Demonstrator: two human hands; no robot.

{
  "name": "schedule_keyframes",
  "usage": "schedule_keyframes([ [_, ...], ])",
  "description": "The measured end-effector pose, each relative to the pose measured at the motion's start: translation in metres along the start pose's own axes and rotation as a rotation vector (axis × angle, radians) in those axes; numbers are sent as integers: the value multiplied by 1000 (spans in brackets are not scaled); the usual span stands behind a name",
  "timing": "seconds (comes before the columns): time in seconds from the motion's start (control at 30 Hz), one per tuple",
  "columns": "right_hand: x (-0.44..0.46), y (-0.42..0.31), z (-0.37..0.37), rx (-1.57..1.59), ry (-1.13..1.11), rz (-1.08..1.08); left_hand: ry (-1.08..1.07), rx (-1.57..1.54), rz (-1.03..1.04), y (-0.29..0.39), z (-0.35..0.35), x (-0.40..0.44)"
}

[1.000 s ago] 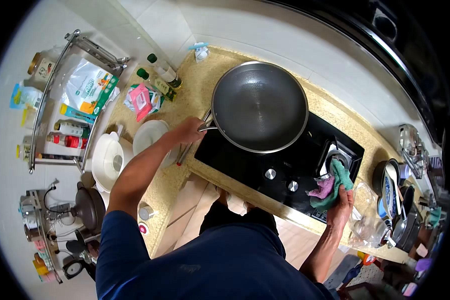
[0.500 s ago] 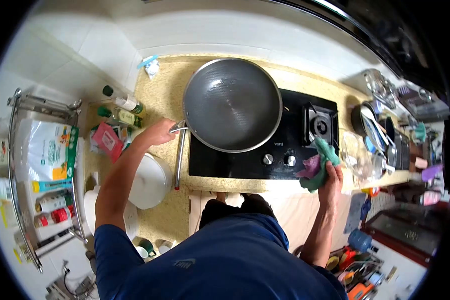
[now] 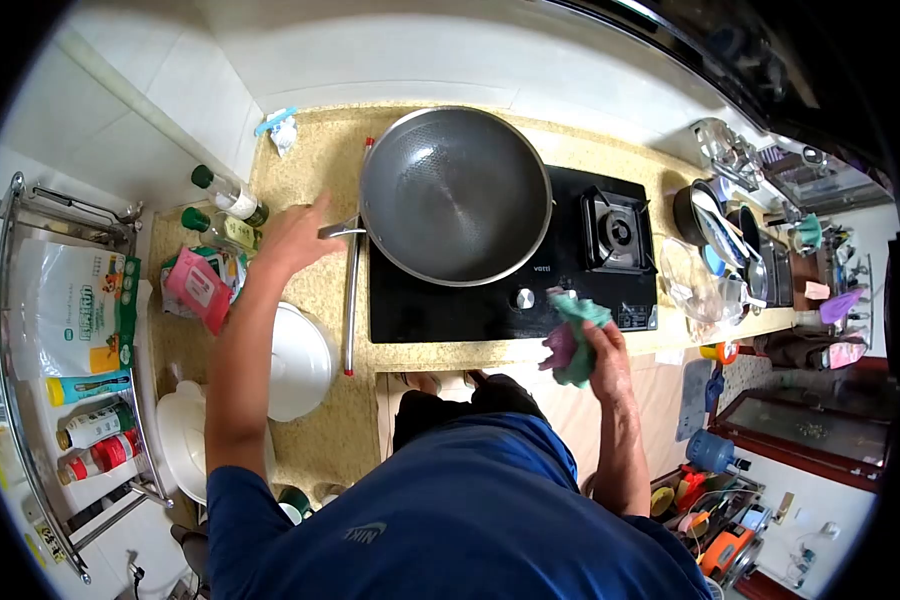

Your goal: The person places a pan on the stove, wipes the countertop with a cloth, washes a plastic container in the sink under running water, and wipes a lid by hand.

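A dark grey wok (image 3: 455, 195) with a textured inside rests over the left part of the black gas hob (image 3: 600, 300), its metal handle (image 3: 341, 229) pointing left. My left hand (image 3: 295, 238) is beside the end of that handle, fingers apart and not wrapped round it. In my right hand (image 3: 608, 358) is a bunched green and purple cloth (image 3: 576, 340), held above the hob's front edge near the knobs (image 3: 524, 299). A metal rod (image 3: 352, 300) with red ends lies along the hob's left side, passing under the handle.
Left on the counter are a white lidded pot (image 3: 298, 362), green-capped bottles (image 3: 228, 195) and a pink packet (image 3: 198, 285). A wire rack (image 3: 150, 400) with packages stands farther left. Pans and utensils (image 3: 715, 225) crowd the right, near a clear plastic bag (image 3: 695, 290).
My left hand has let go of the wok handle and its fingers have spread. My right hand has shifted left with the cloth. The whole view has moved slightly.
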State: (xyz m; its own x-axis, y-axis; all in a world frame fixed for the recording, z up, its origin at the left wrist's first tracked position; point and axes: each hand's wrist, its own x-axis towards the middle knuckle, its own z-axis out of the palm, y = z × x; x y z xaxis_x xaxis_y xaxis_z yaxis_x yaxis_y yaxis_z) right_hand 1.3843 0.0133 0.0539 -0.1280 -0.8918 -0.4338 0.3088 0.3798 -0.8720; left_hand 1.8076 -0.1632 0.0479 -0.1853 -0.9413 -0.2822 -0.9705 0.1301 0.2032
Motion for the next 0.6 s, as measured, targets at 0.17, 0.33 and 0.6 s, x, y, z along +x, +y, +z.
schedule_keyframes([
  [0.17,2,12,59,-117,-297,75,144,-784,-36,43,4,-87],
  [0.33,23,41,133,-291,-689,-195,-258,-1767,-274,89,129,-142],
  [0.6,32,144,164,-378,-833,-147,297,-2815,141,146,183,-136],
])
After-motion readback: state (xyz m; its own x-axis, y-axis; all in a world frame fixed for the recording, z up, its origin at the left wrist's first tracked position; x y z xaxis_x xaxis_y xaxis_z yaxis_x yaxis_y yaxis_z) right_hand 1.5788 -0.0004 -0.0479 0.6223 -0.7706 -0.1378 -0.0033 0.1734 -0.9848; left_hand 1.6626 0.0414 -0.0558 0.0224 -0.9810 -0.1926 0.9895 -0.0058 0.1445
